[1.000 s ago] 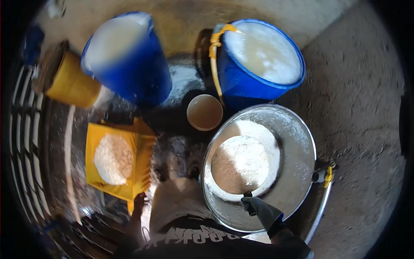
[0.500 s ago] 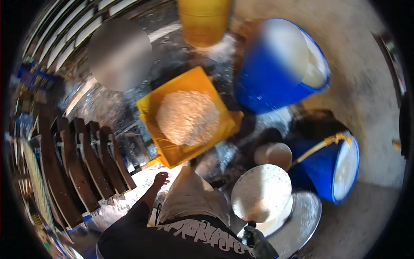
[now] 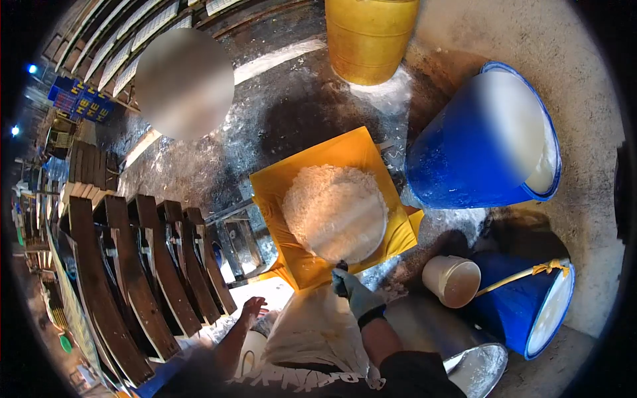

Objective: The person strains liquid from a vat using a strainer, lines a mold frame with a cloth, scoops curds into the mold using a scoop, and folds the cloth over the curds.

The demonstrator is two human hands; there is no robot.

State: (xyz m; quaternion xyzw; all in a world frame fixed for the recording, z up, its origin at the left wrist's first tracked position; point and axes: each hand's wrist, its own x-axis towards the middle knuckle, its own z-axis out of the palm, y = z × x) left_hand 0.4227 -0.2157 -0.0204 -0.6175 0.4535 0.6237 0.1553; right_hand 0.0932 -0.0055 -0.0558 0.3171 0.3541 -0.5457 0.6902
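My right hand [image 3: 361,300], in a grey glove, grips the dark handle of a round, shallow pan [image 3: 355,242]. The pan lies low over the square yellow-lined tray [image 3: 268,219], against a heap of pale, crumbly white material [image 3: 308,192]. Its bowl blends with the heap, so I cannot tell how much of the material is inside it. My bare left hand [image 3: 253,309] hangs left of the pale apron, near the tray's lower corner. Its fingers are apart and nothing is in them.
Blue drums [image 3: 441,159] holding white material stand right, with a yellow-tied stick [image 3: 507,282] across the nearer one. A white bucket [image 3: 451,280] and metal basin [image 3: 488,371] sit nearby. A yellow barrel [image 3: 371,40] is behind; dark wooden slats [image 3: 99,272] line the left.
My right hand has swung the pan forward and left, from above the basin to the heap in the tray. My left hand stays low at my side, its fingers still apart.
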